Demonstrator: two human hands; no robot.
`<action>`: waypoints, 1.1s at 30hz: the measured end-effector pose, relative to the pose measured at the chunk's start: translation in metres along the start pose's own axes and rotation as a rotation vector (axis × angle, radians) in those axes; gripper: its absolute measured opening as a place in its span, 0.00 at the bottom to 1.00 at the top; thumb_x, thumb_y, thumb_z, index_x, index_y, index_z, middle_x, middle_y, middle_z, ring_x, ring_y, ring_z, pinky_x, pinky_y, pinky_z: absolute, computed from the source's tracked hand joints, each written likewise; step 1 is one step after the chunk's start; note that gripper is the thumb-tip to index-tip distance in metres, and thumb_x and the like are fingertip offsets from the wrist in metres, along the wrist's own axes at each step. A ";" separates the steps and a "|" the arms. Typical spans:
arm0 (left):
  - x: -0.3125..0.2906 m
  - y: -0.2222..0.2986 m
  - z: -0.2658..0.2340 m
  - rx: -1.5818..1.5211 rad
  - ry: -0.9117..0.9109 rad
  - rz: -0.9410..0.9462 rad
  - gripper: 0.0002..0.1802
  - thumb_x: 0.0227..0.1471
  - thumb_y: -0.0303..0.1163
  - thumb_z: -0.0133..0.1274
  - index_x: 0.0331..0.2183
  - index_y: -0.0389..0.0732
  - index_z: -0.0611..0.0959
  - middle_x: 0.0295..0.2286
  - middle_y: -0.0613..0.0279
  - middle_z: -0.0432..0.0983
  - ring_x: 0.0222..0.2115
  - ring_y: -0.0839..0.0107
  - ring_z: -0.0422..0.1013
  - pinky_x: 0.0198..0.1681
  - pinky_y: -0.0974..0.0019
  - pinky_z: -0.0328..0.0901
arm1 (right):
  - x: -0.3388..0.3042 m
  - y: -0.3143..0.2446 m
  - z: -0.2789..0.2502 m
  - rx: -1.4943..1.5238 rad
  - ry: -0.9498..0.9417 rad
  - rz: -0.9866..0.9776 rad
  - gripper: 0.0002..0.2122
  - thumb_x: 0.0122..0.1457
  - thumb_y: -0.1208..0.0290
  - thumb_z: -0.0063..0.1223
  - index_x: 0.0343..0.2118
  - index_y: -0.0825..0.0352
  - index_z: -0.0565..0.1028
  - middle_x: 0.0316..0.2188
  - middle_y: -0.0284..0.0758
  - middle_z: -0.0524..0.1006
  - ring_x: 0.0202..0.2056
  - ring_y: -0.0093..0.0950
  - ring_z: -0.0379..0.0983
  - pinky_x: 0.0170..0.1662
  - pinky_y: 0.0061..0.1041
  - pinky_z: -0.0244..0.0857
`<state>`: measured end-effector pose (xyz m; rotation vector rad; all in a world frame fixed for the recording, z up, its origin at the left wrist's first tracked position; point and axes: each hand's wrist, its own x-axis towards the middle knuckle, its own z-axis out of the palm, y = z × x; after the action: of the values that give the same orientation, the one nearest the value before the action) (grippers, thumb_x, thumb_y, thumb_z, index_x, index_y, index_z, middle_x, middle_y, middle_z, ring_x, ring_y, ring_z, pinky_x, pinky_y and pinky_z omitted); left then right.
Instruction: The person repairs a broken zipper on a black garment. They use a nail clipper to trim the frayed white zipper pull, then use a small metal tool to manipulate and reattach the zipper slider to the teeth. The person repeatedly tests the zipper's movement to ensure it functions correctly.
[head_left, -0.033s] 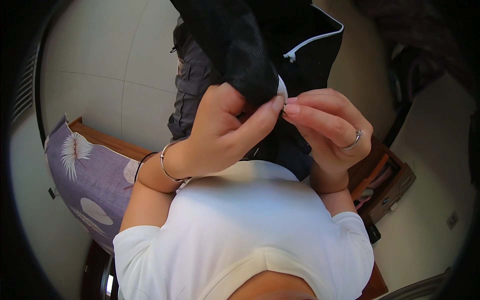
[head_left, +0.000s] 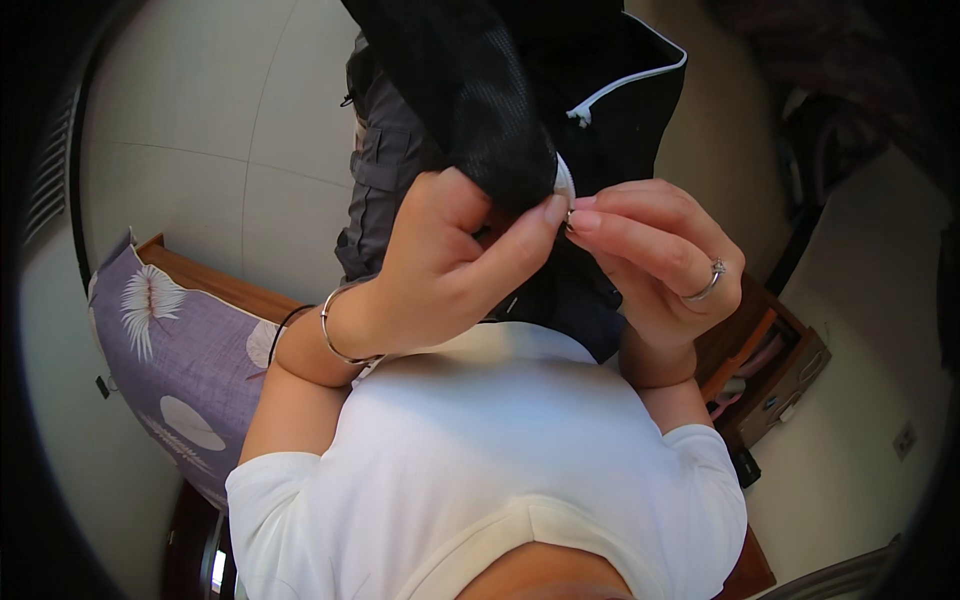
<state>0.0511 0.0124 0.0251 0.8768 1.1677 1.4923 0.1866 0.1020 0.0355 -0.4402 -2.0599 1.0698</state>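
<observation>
both hands (head_left: 560, 255) at jacket (head_left: 480, 110) edge

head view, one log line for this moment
left hand: grips black jacket | right hand: pinches zip pull | both raised

two hands (head_left: 455, 265), one black jacket (head_left: 480, 110), one cushion (head_left: 170, 350)

Both hands, left hand (head_left: 450, 265) and right hand (head_left: 655, 255), pinch a black jacket's (head_left: 480, 90) zipper pull (head_left: 567, 212).
</observation>
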 end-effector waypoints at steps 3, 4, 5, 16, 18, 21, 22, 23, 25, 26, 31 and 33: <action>0.000 -0.002 -0.001 -0.003 -0.003 0.015 0.03 0.47 0.24 0.46 0.27 0.34 0.74 0.14 0.72 0.64 0.15 0.87 0.56 0.17 0.81 0.51 | -0.001 0.001 0.002 0.044 0.030 0.042 0.08 0.37 0.83 0.58 0.24 0.69 0.75 0.23 0.37 0.74 0.24 0.28 0.72 0.26 0.18 0.66; 0.000 -0.003 -0.001 0.000 -0.005 0.018 0.03 0.47 0.24 0.47 0.26 0.34 0.74 0.14 0.72 0.64 0.15 0.87 0.56 0.17 0.81 0.51 | 0.000 0.001 0.003 0.069 0.047 0.059 0.08 0.37 0.83 0.58 0.24 0.70 0.74 0.22 0.37 0.74 0.24 0.29 0.72 0.26 0.18 0.66; 0.000 -0.003 -0.001 0.004 -0.005 0.020 0.03 0.46 0.24 0.47 0.26 0.34 0.74 0.14 0.72 0.64 0.15 0.87 0.56 0.17 0.81 0.51 | -0.001 0.001 0.003 0.101 0.052 0.095 0.07 0.37 0.84 0.58 0.24 0.70 0.74 0.22 0.37 0.75 0.24 0.29 0.73 0.27 0.18 0.66; -0.002 0.005 0.000 -0.177 0.004 -0.130 0.05 0.47 0.25 0.47 0.27 0.33 0.74 0.18 0.73 0.67 0.19 0.88 0.58 0.20 0.82 0.54 | 0.000 0.002 0.007 0.166 0.100 0.081 0.08 0.37 0.85 0.58 0.22 0.70 0.73 0.22 0.37 0.75 0.24 0.28 0.73 0.27 0.18 0.66; -0.001 0.004 0.000 -0.189 0.009 -0.101 0.05 0.47 0.25 0.47 0.27 0.33 0.75 0.19 0.73 0.67 0.20 0.87 0.59 0.21 0.82 0.54 | 0.001 0.002 0.006 0.179 0.063 0.083 0.08 0.37 0.85 0.58 0.23 0.70 0.73 0.22 0.37 0.75 0.24 0.28 0.73 0.27 0.18 0.66; -0.001 0.004 0.001 -0.205 0.020 -0.088 0.05 0.47 0.25 0.48 0.27 0.33 0.75 0.19 0.73 0.68 0.20 0.87 0.59 0.21 0.82 0.55 | 0.002 0.002 0.004 0.158 0.035 0.082 0.08 0.38 0.85 0.57 0.24 0.70 0.73 0.22 0.37 0.75 0.25 0.28 0.73 0.27 0.18 0.66; -0.001 0.005 0.001 -0.210 0.024 -0.089 0.05 0.47 0.25 0.48 0.27 0.33 0.75 0.19 0.73 0.68 0.20 0.87 0.59 0.21 0.82 0.55 | 0.002 0.001 0.003 0.144 0.029 0.080 0.08 0.38 0.85 0.57 0.24 0.70 0.73 0.22 0.37 0.75 0.25 0.28 0.72 0.27 0.18 0.66; 0.000 0.005 0.001 -0.208 0.025 -0.090 0.05 0.47 0.25 0.48 0.27 0.33 0.75 0.19 0.73 0.68 0.20 0.87 0.59 0.22 0.82 0.55 | 0.002 0.002 0.002 0.148 0.017 0.071 0.08 0.38 0.85 0.57 0.24 0.70 0.73 0.23 0.37 0.74 0.25 0.28 0.72 0.27 0.18 0.66; 0.001 0.006 0.001 -0.203 0.026 -0.092 0.05 0.47 0.25 0.48 0.26 0.33 0.74 0.19 0.73 0.67 0.20 0.87 0.59 0.22 0.82 0.55 | 0.003 0.003 0.001 0.155 -0.007 0.054 0.08 0.38 0.84 0.56 0.25 0.70 0.74 0.23 0.37 0.74 0.25 0.28 0.72 0.26 0.18 0.66; 0.001 0.005 0.000 -0.188 0.017 -0.095 0.05 0.47 0.25 0.48 0.26 0.33 0.74 0.19 0.73 0.67 0.20 0.87 0.59 0.22 0.82 0.54 | 0.003 0.002 0.001 0.143 -0.009 0.064 0.08 0.39 0.84 0.56 0.25 0.70 0.74 0.23 0.37 0.74 0.25 0.28 0.72 0.26 0.18 0.66; 0.001 0.004 0.001 -0.172 0.050 -0.087 0.04 0.46 0.25 0.47 0.25 0.34 0.74 0.18 0.74 0.66 0.19 0.87 0.57 0.20 0.81 0.53 | 0.003 -0.001 0.000 0.028 -0.024 0.017 0.08 0.39 0.83 0.56 0.26 0.69 0.74 0.24 0.37 0.74 0.25 0.28 0.71 0.26 0.18 0.65; 0.000 0.003 -0.003 -0.141 0.019 -0.111 0.04 0.46 0.25 0.47 0.24 0.34 0.74 0.18 0.74 0.66 0.19 0.87 0.57 0.20 0.81 0.52 | 0.004 -0.001 0.001 0.003 -0.024 -0.004 0.08 0.39 0.83 0.56 0.26 0.69 0.74 0.23 0.37 0.74 0.25 0.28 0.71 0.26 0.18 0.65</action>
<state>0.0478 0.0118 0.0273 0.6931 1.0927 1.4750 0.1838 0.1032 0.0375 -0.4237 -2.0787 1.0810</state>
